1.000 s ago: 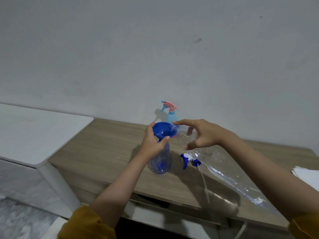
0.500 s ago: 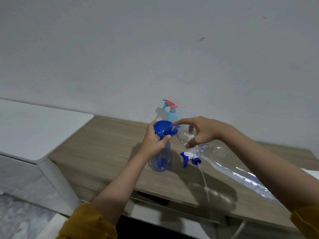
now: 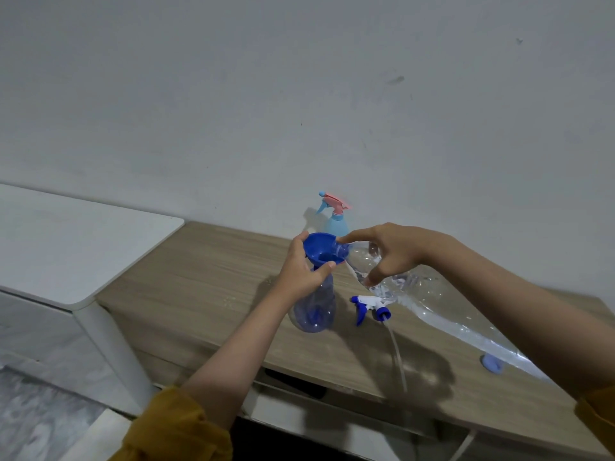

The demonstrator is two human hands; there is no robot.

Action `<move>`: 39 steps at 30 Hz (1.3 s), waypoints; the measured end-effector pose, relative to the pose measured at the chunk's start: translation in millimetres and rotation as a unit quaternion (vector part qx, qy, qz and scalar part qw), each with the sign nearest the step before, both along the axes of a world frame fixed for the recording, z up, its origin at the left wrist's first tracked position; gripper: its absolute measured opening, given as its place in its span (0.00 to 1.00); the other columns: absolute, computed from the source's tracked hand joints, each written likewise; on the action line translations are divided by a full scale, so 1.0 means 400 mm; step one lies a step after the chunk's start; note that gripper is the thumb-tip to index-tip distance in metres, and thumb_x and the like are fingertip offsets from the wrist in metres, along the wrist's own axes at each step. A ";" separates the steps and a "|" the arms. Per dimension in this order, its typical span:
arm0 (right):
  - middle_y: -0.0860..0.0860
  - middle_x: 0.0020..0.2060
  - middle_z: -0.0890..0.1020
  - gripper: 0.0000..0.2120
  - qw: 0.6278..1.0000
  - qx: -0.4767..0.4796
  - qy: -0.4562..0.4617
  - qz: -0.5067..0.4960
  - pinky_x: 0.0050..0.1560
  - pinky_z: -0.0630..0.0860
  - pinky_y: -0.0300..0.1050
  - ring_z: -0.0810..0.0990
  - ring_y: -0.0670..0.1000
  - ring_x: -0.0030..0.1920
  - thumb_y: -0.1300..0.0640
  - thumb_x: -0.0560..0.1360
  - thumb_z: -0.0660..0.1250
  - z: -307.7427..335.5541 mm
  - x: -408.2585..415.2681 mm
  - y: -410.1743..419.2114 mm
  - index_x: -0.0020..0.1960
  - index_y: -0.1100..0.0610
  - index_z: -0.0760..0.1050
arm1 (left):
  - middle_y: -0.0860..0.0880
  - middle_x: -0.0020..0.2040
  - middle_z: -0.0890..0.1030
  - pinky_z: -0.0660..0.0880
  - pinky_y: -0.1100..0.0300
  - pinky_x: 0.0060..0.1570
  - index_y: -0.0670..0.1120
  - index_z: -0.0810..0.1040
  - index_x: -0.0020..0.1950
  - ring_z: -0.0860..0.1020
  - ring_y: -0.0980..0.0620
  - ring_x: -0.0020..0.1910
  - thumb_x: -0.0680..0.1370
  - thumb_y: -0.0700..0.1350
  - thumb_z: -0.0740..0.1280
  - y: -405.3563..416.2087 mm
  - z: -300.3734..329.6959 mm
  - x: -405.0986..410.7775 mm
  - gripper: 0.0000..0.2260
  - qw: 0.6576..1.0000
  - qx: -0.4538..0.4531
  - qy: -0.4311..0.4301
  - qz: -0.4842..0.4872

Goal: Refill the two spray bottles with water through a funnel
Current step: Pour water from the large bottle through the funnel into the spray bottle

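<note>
Left hand curled round the blue funnel, thumb and fingers on its rim, funnel seated in the neck of the blue spray bottle standing upright on the tabletop. Right hand gripping the neck end of a clear water bottle, tilted with its mouth at the funnel's right rim. Just right of the blue bottle, a blue-and-white trigger head lying flat with its tube. Farther back near the wall, a light-blue spray bottle with pink trigger. Near right, 1 small blue cap.
</note>
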State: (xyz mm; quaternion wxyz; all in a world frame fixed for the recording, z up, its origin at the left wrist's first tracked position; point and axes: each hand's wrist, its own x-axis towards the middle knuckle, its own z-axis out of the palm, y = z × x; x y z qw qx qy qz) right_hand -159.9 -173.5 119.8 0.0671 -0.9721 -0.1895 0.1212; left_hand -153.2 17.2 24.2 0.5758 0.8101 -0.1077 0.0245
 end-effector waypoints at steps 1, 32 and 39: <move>0.53 0.60 0.77 0.42 1.000 -0.004 0.002 0.002 0.56 0.77 0.52 0.78 0.53 0.54 0.46 0.64 0.75 0.001 0.002 0.001 0.72 0.35 0.58 | 0.47 0.72 0.63 0.66 0.64 0.57 0.46 0.55 0.75 0.66 0.49 0.68 0.73 0.45 0.72 0.000 0.001 0.000 0.36 1.000 0.001 0.001 -0.002; 0.48 0.53 0.78 0.43 0.913 0.267 -0.303 -0.058 0.43 0.80 0.51 0.79 0.48 0.34 0.47 0.64 0.78 -0.049 -0.050 -0.152 0.72 0.34 0.58 | 0.49 0.66 0.69 0.70 0.62 0.57 0.46 0.61 0.72 0.71 0.52 0.61 0.72 0.42 0.73 -0.005 -0.013 0.011 0.33 0.999 -0.035 -0.031 0.022; 0.53 0.60 0.76 0.44 0.834 0.303 -0.448 -0.109 0.42 0.80 0.49 0.80 0.51 0.48 0.49 0.66 0.77 -0.093 -0.057 -0.227 0.75 0.45 0.57 | 0.50 0.64 0.69 0.72 0.57 0.60 0.45 0.62 0.71 0.72 0.50 0.62 0.71 0.41 0.74 -0.013 -0.016 0.009 0.33 0.998 -0.042 -0.034 0.026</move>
